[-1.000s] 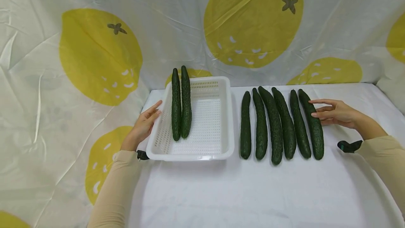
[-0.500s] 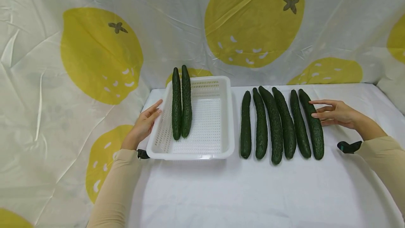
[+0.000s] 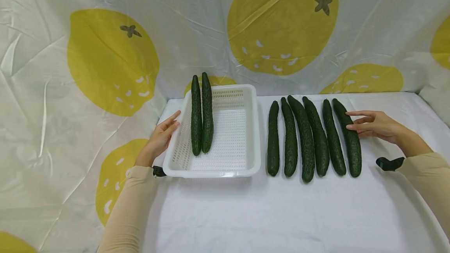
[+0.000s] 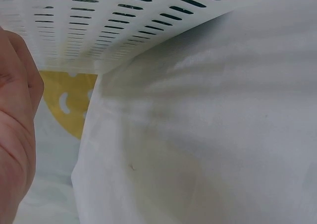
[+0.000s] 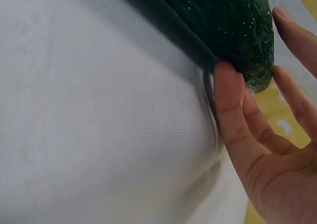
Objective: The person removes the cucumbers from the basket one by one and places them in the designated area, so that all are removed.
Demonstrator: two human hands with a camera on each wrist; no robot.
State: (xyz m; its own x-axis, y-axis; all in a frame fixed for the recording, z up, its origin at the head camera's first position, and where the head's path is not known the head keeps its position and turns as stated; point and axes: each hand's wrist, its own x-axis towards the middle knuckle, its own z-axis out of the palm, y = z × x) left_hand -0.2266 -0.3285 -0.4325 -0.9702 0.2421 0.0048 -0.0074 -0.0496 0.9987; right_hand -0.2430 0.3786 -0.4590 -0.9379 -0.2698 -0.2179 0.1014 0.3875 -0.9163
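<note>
In the head view my left hand [image 3: 159, 139] rests against the outer left side of a white perforated plastic basket [image 3: 211, 174], fingers extended. Two cucumbers [image 3: 195, 116] lean side by side in it, their tips above its back rim. My right hand [image 3: 381, 126] touches the right side of the rightmost cucumber [image 3: 351, 147] in a row, fingers fairly straight. Up close in the right wrist view, fingertips [image 5: 228, 80] meet that cucumber's dark, bumpy end [image 5: 247, 40]. The left wrist view shows the basket's slotted wall [image 4: 114, 26] beside part of my left hand [image 4: 15, 125].
Several more cucumbers [image 3: 306, 143] lie lengthwise, side by side, between the basket and my right hand. A white cloth [image 3: 288, 214] covers the table. Behind it hangs a curtain [image 3: 197, 22] printed with yellow lemons.
My right hand and the rightmost cucumber have shifted very slightly to the right, widening the space beside its neighbour. The left hand and the basket stay in place.
</note>
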